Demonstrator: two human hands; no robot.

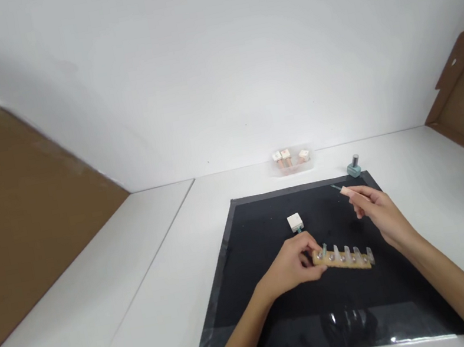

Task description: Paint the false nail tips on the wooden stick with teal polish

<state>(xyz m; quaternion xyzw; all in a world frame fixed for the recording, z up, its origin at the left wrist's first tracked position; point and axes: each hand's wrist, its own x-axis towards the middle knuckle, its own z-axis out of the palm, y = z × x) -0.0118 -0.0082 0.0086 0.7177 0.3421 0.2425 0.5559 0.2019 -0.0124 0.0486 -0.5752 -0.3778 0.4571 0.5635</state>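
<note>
My left hand (295, 264) pinches the left end of a tan strip (346, 261) and holds it above the black mat. A row of clear false nail tips (348, 254) stands up along that strip, and the leftmost tip (324, 250) looks greenish. In my right hand (375, 208) is a nail polish brush (344, 190), gripped by its pale peach handle. Its thin dark teal bristle end points up and left, apart from the nail tips. Just beyond my left hand, a small white square bottle (295, 221) with a teal bit at its lower edge lies on the mat.
The black mat (273, 304) covers the middle of the white table (148, 308). At the back, a clear plastic tray (293, 169) holds 3 white-and-peach bottles. A teal bottle with a silver cap (354, 167) stands at the mat's far right corner. Brown cardboard panels (17, 205) flank both sides.
</note>
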